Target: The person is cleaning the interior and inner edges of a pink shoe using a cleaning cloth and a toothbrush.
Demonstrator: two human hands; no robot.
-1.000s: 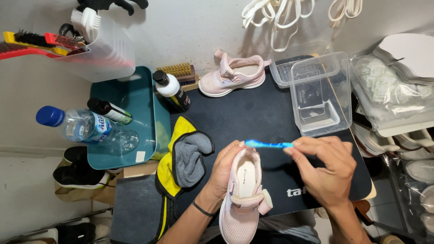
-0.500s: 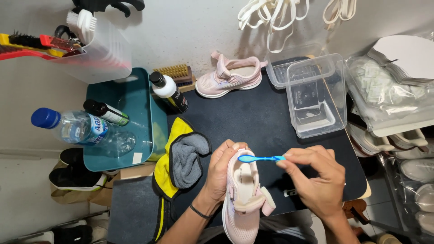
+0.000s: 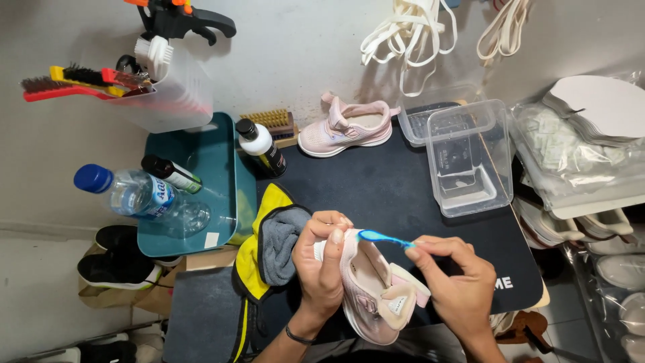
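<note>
The left hand (image 3: 322, 265) is gripping a small pink shoe (image 3: 373, 289) by its toe, fingers wrapped tight, above the near edge of the black mat (image 3: 376, 195). The right hand (image 3: 457, 286) is pinching a blue toothbrush (image 3: 384, 238), its head lying at the toe. At the mat's far right corner two clear tubs (image 3: 463, 158) are sitting stacked; the mat's middle is lying bare. Left of the mat a teal tray (image 3: 218, 151) is holding a water bottle (image 3: 138, 195)

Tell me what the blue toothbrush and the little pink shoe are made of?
The blue toothbrush looks like smooth, glossy plastic: thin, stiff, evenly coloured handle. The pink shoe seems soft fabric, probably mesh, matte, with a paler padded lining and strap; its sole looks like whitish rubber or foam, though that is hard to tell.
</note>
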